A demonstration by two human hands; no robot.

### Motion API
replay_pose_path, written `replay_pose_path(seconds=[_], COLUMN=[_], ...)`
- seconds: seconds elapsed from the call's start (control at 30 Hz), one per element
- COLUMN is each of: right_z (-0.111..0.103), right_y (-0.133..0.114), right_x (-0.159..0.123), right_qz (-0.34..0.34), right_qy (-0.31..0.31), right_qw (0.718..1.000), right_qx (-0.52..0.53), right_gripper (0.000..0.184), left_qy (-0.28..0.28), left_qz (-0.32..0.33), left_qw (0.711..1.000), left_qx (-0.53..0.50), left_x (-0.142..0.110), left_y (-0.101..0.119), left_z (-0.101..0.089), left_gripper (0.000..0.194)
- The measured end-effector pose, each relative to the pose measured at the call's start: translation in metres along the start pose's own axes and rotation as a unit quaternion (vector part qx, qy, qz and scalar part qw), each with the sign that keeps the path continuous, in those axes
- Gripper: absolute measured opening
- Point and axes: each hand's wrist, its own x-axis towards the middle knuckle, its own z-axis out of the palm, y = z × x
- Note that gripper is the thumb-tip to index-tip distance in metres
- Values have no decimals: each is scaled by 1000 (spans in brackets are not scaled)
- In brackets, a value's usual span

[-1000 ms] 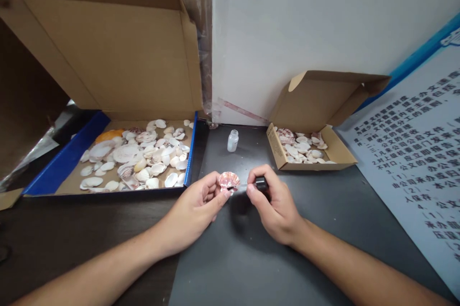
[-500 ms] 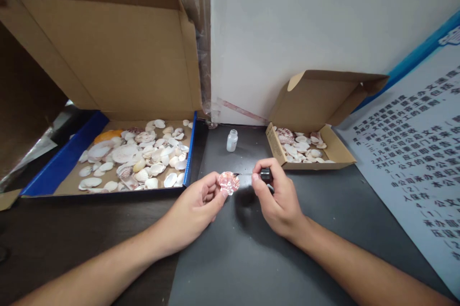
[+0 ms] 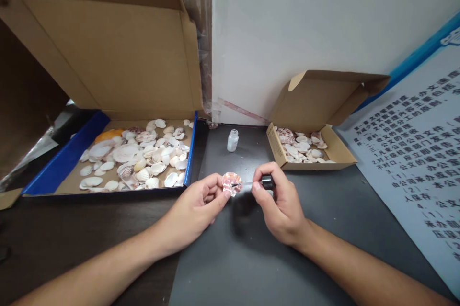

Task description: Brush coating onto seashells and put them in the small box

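Left hand (image 3: 196, 208) pinches a pink scallop shell (image 3: 231, 183) above the dark mat (image 3: 251, 258); right hand (image 3: 278, 200) grips a black-capped brush (image 3: 266, 182), tip on the shell. Behind the shell: open bottle (image 3: 233, 140). Small box (image 3: 309, 153), right of the shell, holds few; large box (image 3: 132, 160), left, holds many.

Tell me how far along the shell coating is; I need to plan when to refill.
Done, it seems: a small batch of shells lies in the small cardboard box. In hand: the left hand pinches a pink scallop shell while the right hand touches a black-capped brush to it; the open bottle stands behind. Left: many shells fill the large blue-edged box.
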Motion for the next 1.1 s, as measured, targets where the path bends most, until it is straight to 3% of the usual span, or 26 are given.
replay_pose_path(seconds=[0.17, 0.33, 0.5, 0.63, 0.83, 0.97, 1.1], right_z=[-1, 0, 0, 0, -1, -1, -1], right_y=[-2, -3, -3, -2, 1, -1, 0], right_x=[1, 1, 1, 0, 1, 0, 1], right_qz=[23, -8, 1, -29, -14, -51, 7], right_qy=[33, -19, 19, -28, 32, -18, -2], right_qw=[999, 1000, 999, 999, 999, 999, 1000], right_qx=[-16, -8, -27, -21, -31, -1, -23], right_gripper=[6, 6, 6, 7, 10, 6, 4], left_qy=[-3, -4, -3, 3, 0, 7, 5], left_qz=[-3, -2, -3, 12, 14, 14, 14], left_qw=[1000, 1000, 1000, 1000, 1000, 999, 999], left_qx=[1, 1, 6, 12, 26, 31, 32], left_x=[-1, 0, 0, -1, -2, -1, -2], left_y=[0, 0, 0, 2, 5, 7, 9], left_z=[0, 0, 1, 1, 1, 1, 2], left_gripper=[29, 29, 28, 27, 25, 25, 25])
